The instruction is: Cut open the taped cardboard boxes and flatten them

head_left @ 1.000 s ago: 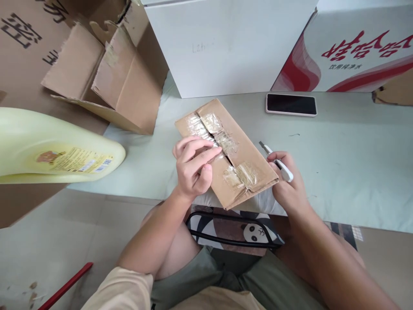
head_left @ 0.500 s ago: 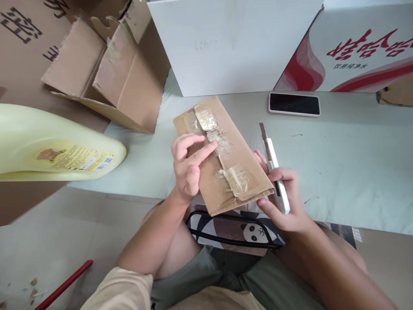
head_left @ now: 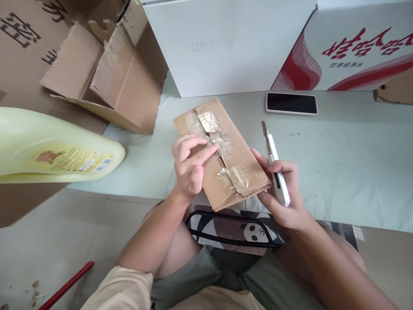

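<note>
A small brown cardboard box [head_left: 240,142], tilted, is held up above the cloth. Patches of torn clear tape [head_left: 239,177] lie along the seam across its top. My left hand [head_left: 190,163] rests over the box's left side, its index finger stretched out and touching the tape near the middle of the seam; nothing is gripped in it. In my right hand [head_left: 285,189] is a white utility knife [head_left: 276,172], its blade out and pointing away from me. Fingers of that same hand also support the box's right end.
A pink-rimmed phone [head_left: 291,103] lies on the pale green cloth [head_left: 355,159]. Behind stand a white box [head_left: 226,47] and a red-and-white carton [head_left: 361,56]. At left are an opened cardboard box [head_left: 138,86] and a yellow bottle [head_left: 61,146]. A panda-print item [head_left: 254,232] is below.
The box has turned slightly and its near edge has risen a little. My left index finger has slid slightly right along the tape. The knife stays in my right hand.
</note>
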The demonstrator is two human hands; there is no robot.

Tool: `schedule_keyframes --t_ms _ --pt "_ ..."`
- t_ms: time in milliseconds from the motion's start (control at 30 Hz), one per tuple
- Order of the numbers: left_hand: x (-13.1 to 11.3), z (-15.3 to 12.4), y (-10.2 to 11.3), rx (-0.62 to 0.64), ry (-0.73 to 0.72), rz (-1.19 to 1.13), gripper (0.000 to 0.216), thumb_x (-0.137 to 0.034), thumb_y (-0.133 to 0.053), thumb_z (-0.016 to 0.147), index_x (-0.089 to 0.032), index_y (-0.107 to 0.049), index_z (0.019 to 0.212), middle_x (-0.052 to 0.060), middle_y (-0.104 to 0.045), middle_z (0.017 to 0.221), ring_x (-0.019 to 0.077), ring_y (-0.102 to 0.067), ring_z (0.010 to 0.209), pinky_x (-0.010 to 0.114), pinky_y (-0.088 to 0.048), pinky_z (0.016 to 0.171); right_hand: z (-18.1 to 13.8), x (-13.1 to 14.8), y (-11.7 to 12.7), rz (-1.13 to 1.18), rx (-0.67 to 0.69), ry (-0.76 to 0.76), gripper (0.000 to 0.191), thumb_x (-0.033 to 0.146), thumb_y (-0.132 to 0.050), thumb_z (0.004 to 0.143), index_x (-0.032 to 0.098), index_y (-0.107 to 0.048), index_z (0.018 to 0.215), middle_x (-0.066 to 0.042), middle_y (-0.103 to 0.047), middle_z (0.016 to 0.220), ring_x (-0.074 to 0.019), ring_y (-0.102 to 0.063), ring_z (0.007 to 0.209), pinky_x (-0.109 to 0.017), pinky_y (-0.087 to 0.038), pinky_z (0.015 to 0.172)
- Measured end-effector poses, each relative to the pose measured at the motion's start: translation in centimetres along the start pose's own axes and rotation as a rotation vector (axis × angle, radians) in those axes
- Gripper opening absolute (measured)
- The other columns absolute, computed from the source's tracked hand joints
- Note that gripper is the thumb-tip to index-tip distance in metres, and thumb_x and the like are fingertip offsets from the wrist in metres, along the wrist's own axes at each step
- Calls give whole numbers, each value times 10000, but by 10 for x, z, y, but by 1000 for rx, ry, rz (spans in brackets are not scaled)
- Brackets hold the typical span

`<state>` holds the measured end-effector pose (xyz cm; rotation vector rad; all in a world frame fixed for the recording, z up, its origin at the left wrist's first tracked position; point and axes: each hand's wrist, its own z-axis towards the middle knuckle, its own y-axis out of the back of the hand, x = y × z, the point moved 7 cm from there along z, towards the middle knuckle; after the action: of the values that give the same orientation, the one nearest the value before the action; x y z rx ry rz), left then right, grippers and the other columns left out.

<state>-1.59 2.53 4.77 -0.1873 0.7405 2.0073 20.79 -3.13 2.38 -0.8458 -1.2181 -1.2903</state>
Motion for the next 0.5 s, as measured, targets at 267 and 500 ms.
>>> schedule_keyframes --t_ms 267,500 --pt "14 2 16 -70 -15 104 602 -512 -295 1116 -329 -866 1172 82 -713 1041 285 -615 1045 520 -504 973 6 -39 -2 -11 -16 -147 529 377 -805 872 337 -396 1205 -159 -535 1662 -317 -508 1590 -608 -518 1193" --pt "24 -1 24 -97 86 116 600 -561 -267 1101 -371 -816 1252 121 -682 1150 342 -600 1133 618 -462 1053 7 -71 2 261 -176 -407 563 472 -842 856 340 -379 1148 -130 -436 1725 -278 -604 1503 -531 -575 1168"
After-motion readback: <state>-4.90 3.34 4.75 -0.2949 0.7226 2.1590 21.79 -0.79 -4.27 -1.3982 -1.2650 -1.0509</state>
